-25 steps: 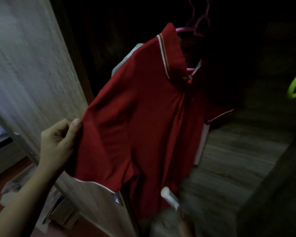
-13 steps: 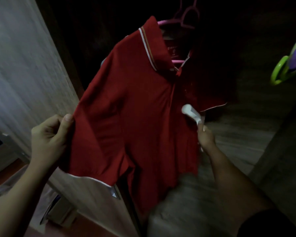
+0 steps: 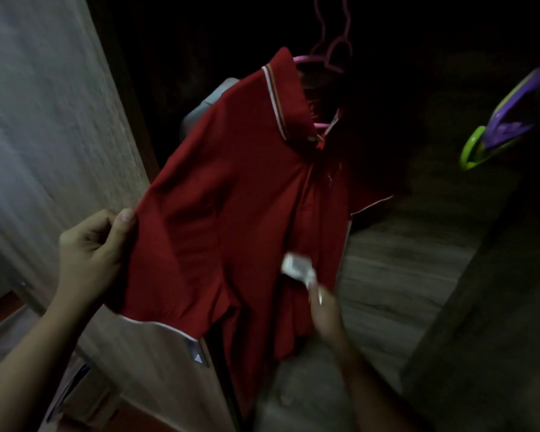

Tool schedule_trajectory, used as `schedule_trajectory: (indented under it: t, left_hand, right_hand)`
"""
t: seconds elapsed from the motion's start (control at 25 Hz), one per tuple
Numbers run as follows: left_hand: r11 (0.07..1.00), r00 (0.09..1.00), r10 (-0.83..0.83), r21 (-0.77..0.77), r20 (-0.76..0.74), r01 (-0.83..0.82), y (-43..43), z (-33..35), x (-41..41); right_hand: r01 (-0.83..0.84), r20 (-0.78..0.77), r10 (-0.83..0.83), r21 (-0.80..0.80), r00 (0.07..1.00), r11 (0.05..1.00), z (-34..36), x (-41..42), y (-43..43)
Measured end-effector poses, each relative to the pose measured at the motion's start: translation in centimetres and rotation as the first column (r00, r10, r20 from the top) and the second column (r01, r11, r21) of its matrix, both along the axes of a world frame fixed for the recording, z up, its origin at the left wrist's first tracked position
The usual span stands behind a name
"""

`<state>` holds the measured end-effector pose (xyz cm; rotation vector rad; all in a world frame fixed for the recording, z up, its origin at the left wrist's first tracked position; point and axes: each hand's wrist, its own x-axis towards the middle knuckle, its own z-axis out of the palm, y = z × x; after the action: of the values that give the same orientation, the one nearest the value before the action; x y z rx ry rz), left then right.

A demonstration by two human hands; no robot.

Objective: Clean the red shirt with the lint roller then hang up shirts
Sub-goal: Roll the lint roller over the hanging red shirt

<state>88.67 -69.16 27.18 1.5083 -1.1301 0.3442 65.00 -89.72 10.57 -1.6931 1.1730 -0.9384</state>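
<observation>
A red polo shirt [image 3: 231,207] with a white-trimmed collar hangs on a pink hanger [image 3: 328,62] inside a dark wardrobe. My left hand [image 3: 91,251] pinches the shirt's left sleeve edge and pulls it taut toward the left. My right hand [image 3: 326,310] grips the handle of a white lint roller [image 3: 298,269], whose head lies against the shirt front below the placket. The roller is motion-blurred.
An open wooden wardrobe door [image 3: 50,126] stands at the left. A light garment [image 3: 206,104] shows behind the red shirt. Green and purple hangers [image 3: 505,123] hang at the right. A wooden shelf or wardrobe floor [image 3: 402,269] lies below.
The lint roller has moved down the shirt front from chest height to the lower middle. My left hand still holds the sleeve.
</observation>
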Motion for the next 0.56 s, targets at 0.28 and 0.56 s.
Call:
schedule_trajectory:
  t: [0.28,0.56]
  left_hand:
    - [0.999,0.998,-0.033,0.023,-0.053,0.035,0.1,0.4,0.0]
    - [0.998,0.996,-0.058,0.012,-0.066,0.058,0.1,0.2,0.1]
  right_hand:
    - [0.018,0.038,-0.007,-0.282,0.999,0.959,9.1,1.1,-1.6]
    - [-0.089,-0.18,0.108,0.111,0.978,0.99,-10.1,1.1,6.6]
